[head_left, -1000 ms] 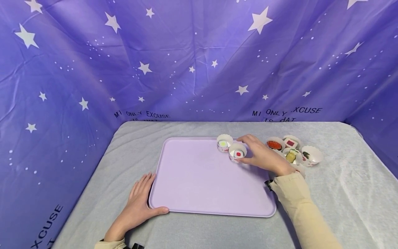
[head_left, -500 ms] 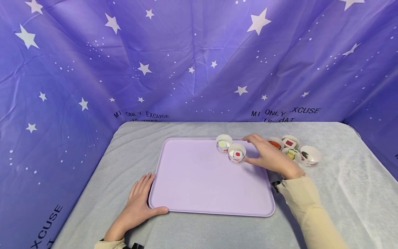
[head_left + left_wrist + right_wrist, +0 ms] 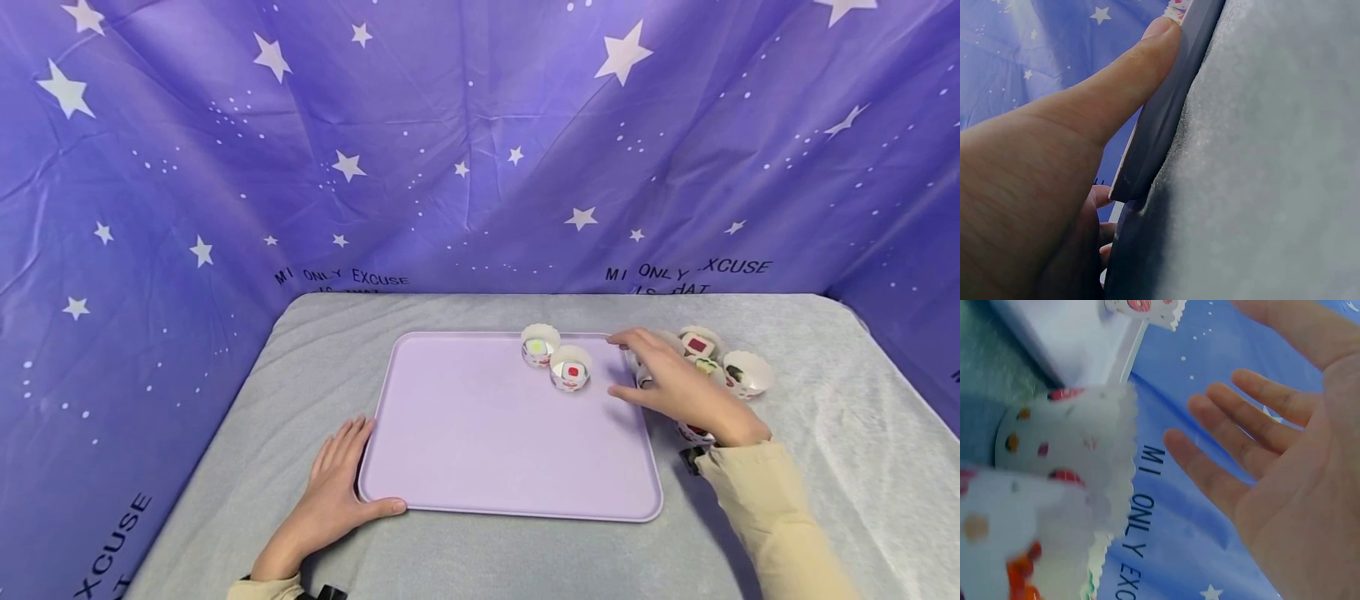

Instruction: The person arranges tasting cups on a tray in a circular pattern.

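My left hand (image 3: 333, 492) rests at the near left corner of a pale purple tray (image 3: 480, 442), fingers straight along the left side. Its thumb (image 3: 1154, 53) lies against the front rim. My right hand (image 3: 686, 392) hovers over the tray's right side, fingers spread and slightly bent, with nothing between fingers and thumb. Two scalloped paper baking cups stand on the tray's far right part: one cup (image 3: 571, 386) with a red-marked white piece inside, another (image 3: 540, 361) behind it with a yellow-green-marked piece. The right wrist view shows that hand (image 3: 1297, 450) apart from the nearby cups.
Several more filled cups stand right of the tray, partly hidden by the right hand, including a cup (image 3: 756, 377) with something dark green and a cup (image 3: 708, 332) with a dark red-marked piece. Grey cloth (image 3: 525, 558) covers the table. A purple star-printed curtain (image 3: 420, 192) hangs behind.
My right hand has let go of the cup with the red-marked piece and moved right, away from it, towards the group of cups. Both tray cups and my left hand keep their places.
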Available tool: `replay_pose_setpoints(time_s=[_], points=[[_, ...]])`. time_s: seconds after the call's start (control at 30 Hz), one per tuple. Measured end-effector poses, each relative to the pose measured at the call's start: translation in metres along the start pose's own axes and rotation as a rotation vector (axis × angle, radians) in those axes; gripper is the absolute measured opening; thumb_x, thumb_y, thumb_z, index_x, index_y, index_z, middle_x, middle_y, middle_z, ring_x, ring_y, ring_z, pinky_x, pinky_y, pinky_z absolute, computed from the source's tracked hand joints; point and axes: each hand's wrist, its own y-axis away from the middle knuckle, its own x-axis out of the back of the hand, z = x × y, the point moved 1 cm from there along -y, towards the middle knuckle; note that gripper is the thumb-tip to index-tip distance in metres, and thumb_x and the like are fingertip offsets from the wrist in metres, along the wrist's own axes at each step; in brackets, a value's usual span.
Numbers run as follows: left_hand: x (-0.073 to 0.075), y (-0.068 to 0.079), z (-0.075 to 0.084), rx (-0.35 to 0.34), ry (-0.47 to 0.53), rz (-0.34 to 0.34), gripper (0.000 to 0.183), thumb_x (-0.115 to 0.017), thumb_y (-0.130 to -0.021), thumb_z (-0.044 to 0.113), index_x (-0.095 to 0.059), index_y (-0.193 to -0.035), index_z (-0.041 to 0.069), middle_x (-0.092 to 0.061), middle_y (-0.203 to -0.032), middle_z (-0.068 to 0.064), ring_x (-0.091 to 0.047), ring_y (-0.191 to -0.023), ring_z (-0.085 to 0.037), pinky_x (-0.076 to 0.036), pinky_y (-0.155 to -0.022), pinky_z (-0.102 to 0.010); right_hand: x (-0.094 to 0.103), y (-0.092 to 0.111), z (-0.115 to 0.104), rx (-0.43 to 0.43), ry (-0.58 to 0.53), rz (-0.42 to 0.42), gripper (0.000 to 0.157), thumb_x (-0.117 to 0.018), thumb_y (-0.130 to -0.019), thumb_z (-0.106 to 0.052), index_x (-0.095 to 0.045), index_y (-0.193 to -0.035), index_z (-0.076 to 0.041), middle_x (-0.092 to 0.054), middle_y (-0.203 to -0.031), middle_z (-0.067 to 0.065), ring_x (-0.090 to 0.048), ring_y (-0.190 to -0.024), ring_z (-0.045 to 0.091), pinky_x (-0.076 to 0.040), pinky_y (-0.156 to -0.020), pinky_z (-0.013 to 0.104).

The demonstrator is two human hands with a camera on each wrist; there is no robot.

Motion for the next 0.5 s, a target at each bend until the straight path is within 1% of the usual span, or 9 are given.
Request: replay_pose_setpoints(time_s=[0.17, 0.3, 0.43, 0.5], points=[[0.0, 0.0, -0.001, -0.001, 0.002, 0.001, 0.119, -0.082, -0.067, 0.062, -0.026, -0.157, 0.007, -0.026, -0.16, -0.023, -0.017, -0.148, -0.042, -0.01, -0.116, -0.062, 0.008, 0.008, 0.003, 0.026, 0.003, 0.031, 0.063, -0.078, -0.086, -0.023, -0.049, -0.136, 0.003, -0.053, -0.135, 0.021, -0.053, -0.122, 0.038, -0.045, -0.103, 0.058], [-0.001, 0.0, -0.002, -0.004, 0.003, 0.005, 0.119, -0.081, -0.068, 0.063, -0.026, -0.156, 0.006, -0.026, -0.16, -0.024, -0.017, -0.148, -0.042, -0.01, -0.116, -0.062, 0.015, 0.016, 0.005, 0.027, 0.006, 0.04, 0.061, -0.078, -0.087, -0.024, -0.05, -0.135, 0.003, -0.053, -0.134, 0.02, -0.057, -0.117, 0.038, -0.048, -0.098, 0.057], [-0.001, 0.0, -0.001, -0.005, 0.001, 0.007, 0.119, -0.081, -0.068, 0.063, -0.026, -0.156, 0.006, -0.026, -0.159, -0.024, -0.017, -0.148, -0.042, -0.011, -0.116, -0.062, 0.02, 0.024, 0.008, 0.009, 0.001, 0.034, 0.059, -0.076, -0.089, -0.027, -0.05, -0.135, -0.001, -0.053, -0.136, 0.017, -0.054, -0.122, 0.036, -0.046, -0.1, 0.057], [-0.001, 0.0, -0.001, -0.004, -0.002, 0.005, 0.119, -0.081, -0.068, 0.063, -0.026, -0.156, 0.006, -0.026, -0.16, -0.023, -0.017, -0.148, -0.042, -0.011, -0.116, -0.062, 0.022, 0.028, 0.01, -0.004, -0.001, 0.044, 0.058, -0.075, -0.09, -0.028, -0.051, -0.136, -0.005, -0.054, -0.136, 0.013, -0.053, -0.123, 0.032, -0.046, -0.098, 0.054]])
